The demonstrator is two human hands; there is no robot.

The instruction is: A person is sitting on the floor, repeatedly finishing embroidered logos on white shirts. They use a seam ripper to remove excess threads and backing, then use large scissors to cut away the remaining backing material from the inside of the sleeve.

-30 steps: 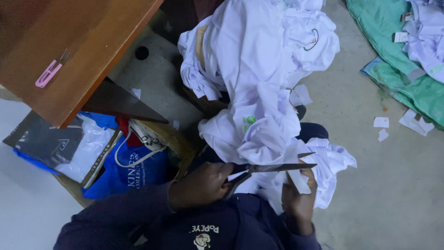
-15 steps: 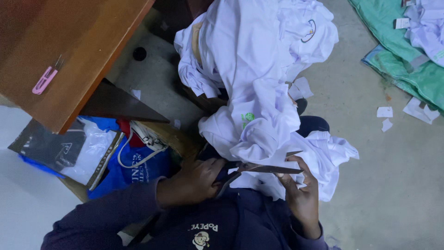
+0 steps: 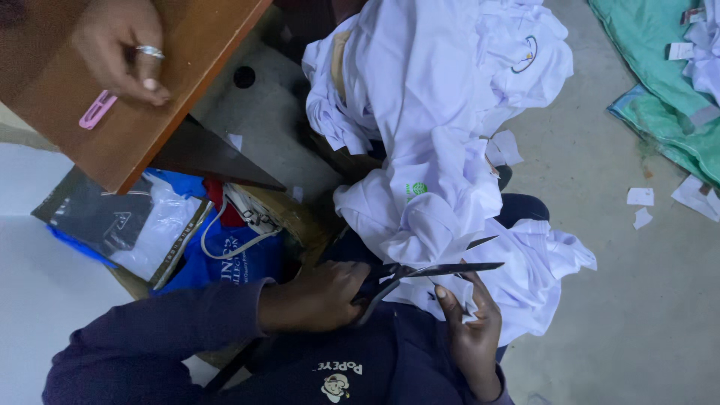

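Newly another person's ringed hand [image 3: 120, 49] rests on the wooden table [image 3: 202, 45] above concrete floor [image 3: 637, 315]; both grips unclear.

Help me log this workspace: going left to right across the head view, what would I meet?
Pink clip → blue bag → left hand gripping scissors → right hand pinching white garment → green cloth.
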